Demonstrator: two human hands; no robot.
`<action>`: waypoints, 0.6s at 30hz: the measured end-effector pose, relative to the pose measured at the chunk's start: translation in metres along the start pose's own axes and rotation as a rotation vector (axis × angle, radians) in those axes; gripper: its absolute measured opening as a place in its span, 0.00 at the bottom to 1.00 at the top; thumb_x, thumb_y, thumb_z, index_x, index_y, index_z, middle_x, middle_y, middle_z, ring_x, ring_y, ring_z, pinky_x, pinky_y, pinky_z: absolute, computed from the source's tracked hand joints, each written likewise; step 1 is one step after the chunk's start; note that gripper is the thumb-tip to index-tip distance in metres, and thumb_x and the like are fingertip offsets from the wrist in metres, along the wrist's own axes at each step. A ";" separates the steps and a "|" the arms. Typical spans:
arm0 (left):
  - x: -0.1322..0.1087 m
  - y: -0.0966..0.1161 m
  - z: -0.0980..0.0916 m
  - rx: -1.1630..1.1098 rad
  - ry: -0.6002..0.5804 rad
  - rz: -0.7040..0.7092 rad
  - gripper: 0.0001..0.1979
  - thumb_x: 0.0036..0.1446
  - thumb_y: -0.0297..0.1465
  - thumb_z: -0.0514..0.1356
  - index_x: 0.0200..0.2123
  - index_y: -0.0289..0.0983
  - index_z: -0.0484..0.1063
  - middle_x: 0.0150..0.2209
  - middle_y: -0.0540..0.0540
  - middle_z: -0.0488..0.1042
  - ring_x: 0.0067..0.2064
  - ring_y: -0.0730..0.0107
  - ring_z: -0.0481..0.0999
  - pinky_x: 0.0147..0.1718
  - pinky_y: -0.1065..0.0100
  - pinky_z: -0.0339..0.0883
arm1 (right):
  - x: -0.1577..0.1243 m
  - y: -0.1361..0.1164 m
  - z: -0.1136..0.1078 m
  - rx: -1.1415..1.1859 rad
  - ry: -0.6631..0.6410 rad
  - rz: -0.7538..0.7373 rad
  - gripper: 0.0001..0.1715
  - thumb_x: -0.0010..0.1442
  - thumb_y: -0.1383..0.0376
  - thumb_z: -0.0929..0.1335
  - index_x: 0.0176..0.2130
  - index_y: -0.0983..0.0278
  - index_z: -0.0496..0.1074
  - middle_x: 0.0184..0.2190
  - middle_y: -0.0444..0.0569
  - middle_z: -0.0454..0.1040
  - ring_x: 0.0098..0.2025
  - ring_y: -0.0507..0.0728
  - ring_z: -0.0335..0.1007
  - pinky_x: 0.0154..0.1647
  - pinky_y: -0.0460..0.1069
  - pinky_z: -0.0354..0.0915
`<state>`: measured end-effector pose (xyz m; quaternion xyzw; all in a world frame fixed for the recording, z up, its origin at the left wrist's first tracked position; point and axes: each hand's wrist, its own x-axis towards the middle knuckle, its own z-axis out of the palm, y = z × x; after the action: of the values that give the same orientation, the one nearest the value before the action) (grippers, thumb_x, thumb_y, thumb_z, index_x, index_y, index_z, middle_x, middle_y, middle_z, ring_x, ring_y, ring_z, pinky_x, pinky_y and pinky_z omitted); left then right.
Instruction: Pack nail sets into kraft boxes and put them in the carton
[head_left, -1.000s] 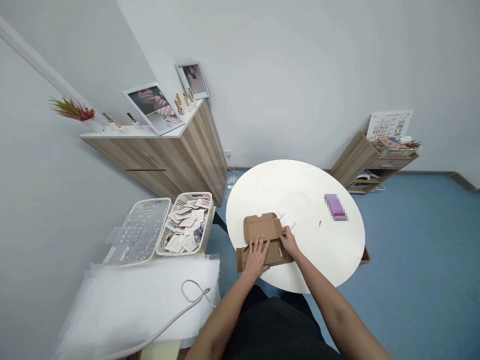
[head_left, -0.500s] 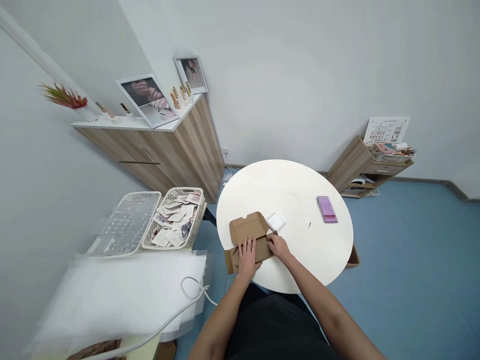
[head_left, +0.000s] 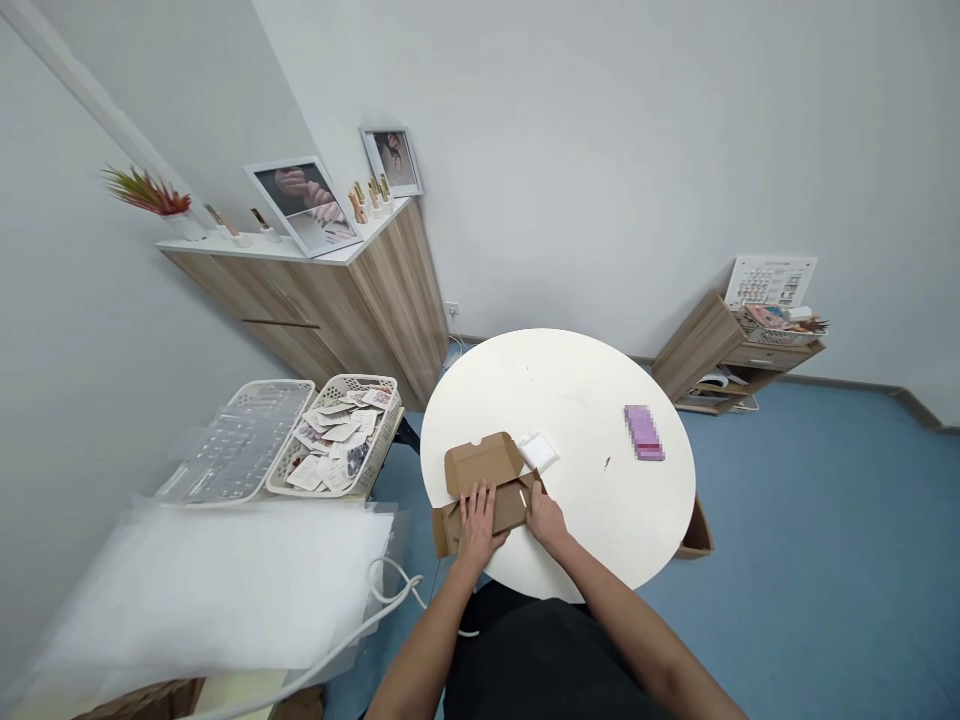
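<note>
A brown cardboard box [head_left: 484, 462] lies partly folded near the front left of the round white table, its lid panel laid back and a flap sticking out at the left. My left hand [head_left: 477, 527] rests flat on the box's bottom panel with fingers stretched out. At the box's right end, my right hand [head_left: 546, 517] has its fingers closed on the upright side wall. A small white slit shows in the cardboard beside those fingers. Just behind the box sits a white square packet [head_left: 538, 452].
The round table [head_left: 577, 370] also bears a blurred purple item [head_left: 644, 433] and a small dark mark. To the left stand a basket of packets [head_left: 337, 440], a basket of clear plastic trays [head_left: 251, 440], white sheets [head_left: 225, 590] and a white cable [head_left: 330, 650]. An open carton [head_left: 697, 535] stands on the floor at right.
My right hand has shifted its grip on the box's right end, with the thumb side now against the wall. My left hand stays flat on the cardboard. The whole view has shifted slightly.
</note>
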<state>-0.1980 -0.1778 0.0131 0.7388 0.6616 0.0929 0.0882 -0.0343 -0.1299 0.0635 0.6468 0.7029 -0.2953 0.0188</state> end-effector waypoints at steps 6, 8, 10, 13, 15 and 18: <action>0.004 -0.015 -0.010 -0.105 -0.121 0.029 0.52 0.52 0.45 0.62 0.70 0.39 0.33 0.70 0.38 0.49 0.70 0.49 0.46 0.66 0.46 0.40 | 0.011 -0.003 -0.005 0.029 -0.014 -0.041 0.15 0.65 0.69 0.58 0.51 0.63 0.59 0.36 0.52 0.77 0.38 0.59 0.74 0.33 0.48 0.59; 0.005 -0.019 -0.015 -0.118 -0.162 0.039 0.51 0.53 0.45 0.62 0.70 0.40 0.34 0.70 0.39 0.49 0.70 0.51 0.47 0.66 0.48 0.41 | 0.011 0.000 -0.005 0.046 -0.005 -0.061 0.11 0.65 0.67 0.58 0.48 0.62 0.60 0.35 0.50 0.76 0.36 0.58 0.73 0.33 0.48 0.58; 0.006 -0.020 -0.020 -0.102 -0.179 0.030 0.50 0.52 0.44 0.63 0.70 0.41 0.37 0.70 0.40 0.49 0.70 0.52 0.48 0.66 0.49 0.42 | 0.010 0.005 -0.006 0.068 0.056 -0.103 0.09 0.64 0.67 0.59 0.46 0.61 0.62 0.36 0.50 0.74 0.39 0.58 0.72 0.35 0.48 0.59; 0.007 -0.017 -0.024 -0.066 -0.197 0.003 0.50 0.50 0.42 0.66 0.69 0.41 0.42 0.69 0.40 0.51 0.69 0.50 0.50 0.65 0.49 0.44 | 0.014 0.017 -0.008 0.153 0.285 -0.108 0.08 0.63 0.63 0.60 0.43 0.61 0.63 0.42 0.52 0.72 0.46 0.60 0.68 0.41 0.49 0.61; 0.007 -0.016 -0.025 -0.061 -0.206 -0.001 0.51 0.49 0.42 0.67 0.69 0.41 0.43 0.69 0.40 0.51 0.69 0.50 0.51 0.64 0.49 0.45 | 0.020 0.026 -0.011 0.250 0.383 0.000 0.10 0.63 0.61 0.58 0.42 0.61 0.64 0.44 0.54 0.72 0.47 0.60 0.67 0.43 0.50 0.62; 0.008 -0.017 -0.024 -0.064 -0.213 -0.005 0.50 0.49 0.44 0.67 0.69 0.42 0.44 0.69 0.39 0.51 0.68 0.49 0.51 0.64 0.48 0.47 | 0.032 0.039 -0.014 0.364 0.216 0.183 0.18 0.65 0.60 0.53 0.35 0.61 0.67 0.39 0.54 0.74 0.42 0.59 0.71 0.38 0.50 0.63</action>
<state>-0.2193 -0.1681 0.0324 0.7398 0.6469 0.0346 0.1819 0.0013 -0.0956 0.0466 0.7285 0.5744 -0.3432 -0.1467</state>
